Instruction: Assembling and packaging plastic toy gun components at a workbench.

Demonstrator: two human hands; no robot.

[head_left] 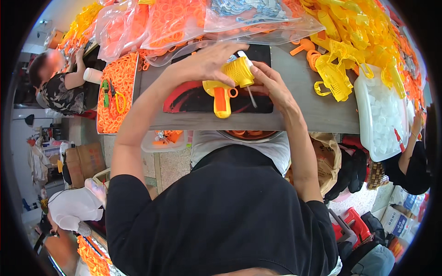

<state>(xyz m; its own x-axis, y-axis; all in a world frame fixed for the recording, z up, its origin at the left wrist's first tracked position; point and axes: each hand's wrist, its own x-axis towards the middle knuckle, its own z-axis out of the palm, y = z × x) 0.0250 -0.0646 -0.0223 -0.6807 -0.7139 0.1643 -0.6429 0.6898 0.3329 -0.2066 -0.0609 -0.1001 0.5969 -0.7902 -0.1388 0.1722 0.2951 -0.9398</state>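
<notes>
A yellow toy gun [237, 72] with an orange panel in its handle and an orange ring trigger is held up over the dark mat. My left hand [205, 64] curls round its left side, thumb against the yellow body and fingers reaching over the top. On the other side my right hand [272, 86] grips the end that carries a white part [245, 58]. A thin pale tube [251, 97] hangs below that end, near my right fingers. Some blue bits show behind the gun, partly hidden by my left hand.
Bags of orange rings [172, 20] and a bag of blue parts [248, 10] line the table's far edge. A box of orange rings [119, 76] with cutters stands left. Yellow shells [336, 73] and a white tub of clear pieces [381, 115] are right. Other people sit at both sides.
</notes>
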